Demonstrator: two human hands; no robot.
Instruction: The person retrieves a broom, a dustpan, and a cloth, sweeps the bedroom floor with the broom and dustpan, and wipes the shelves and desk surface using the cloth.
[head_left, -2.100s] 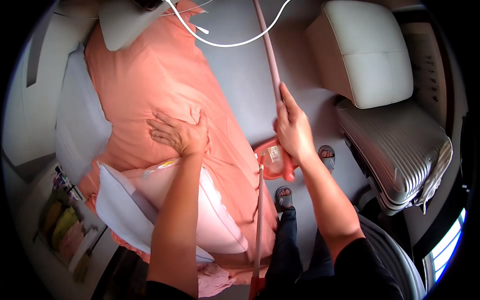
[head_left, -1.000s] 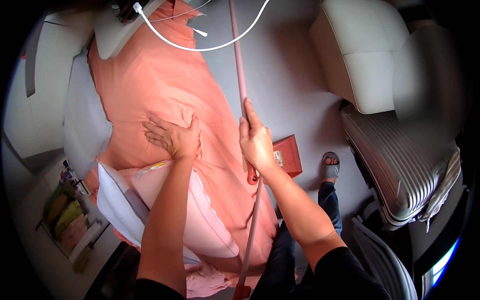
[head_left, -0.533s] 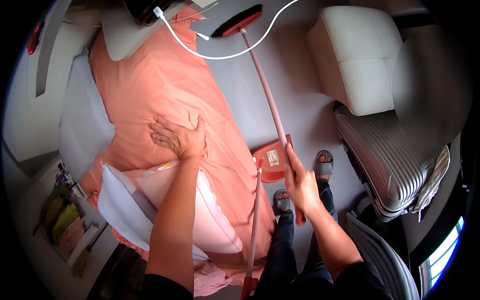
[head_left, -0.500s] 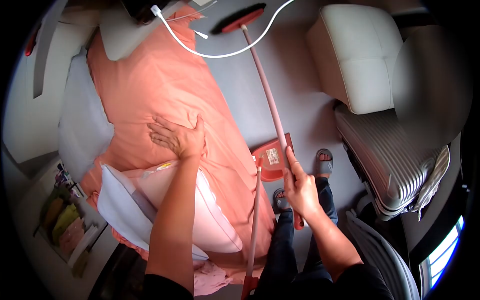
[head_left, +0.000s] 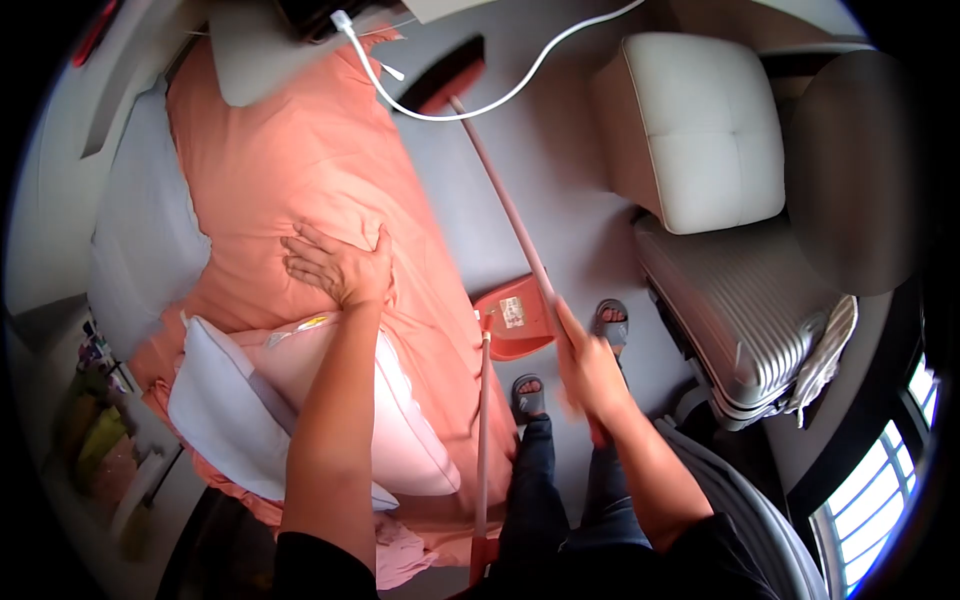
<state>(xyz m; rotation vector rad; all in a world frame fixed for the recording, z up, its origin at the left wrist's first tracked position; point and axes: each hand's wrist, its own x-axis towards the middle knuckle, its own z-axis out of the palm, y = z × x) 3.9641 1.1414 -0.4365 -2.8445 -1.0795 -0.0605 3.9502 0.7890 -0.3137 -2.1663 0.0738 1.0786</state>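
My right hand is wrapped round the handle of a broom. The broom's red head with dark bristles is on the grey floor near the bed's far end, partly crossed by a white cable. My left hand lies flat with fingers spread on the coral bedsheet. Beside the bed, a red dustpan sits on the floor in front of my sandalled feet. Its long handle rises along the bed's edge toward me.
Pillows lie on the bed under my left forearm. A white cable hangs across the top. To the right stand a pale padded stool and a grey ribbed suitcase with a cloth on it.
The broom head has shifted left and turned to a steeper slant, with my right hand still on the handle. The whole view has slid somewhat left. My left hand stays on the sheet.
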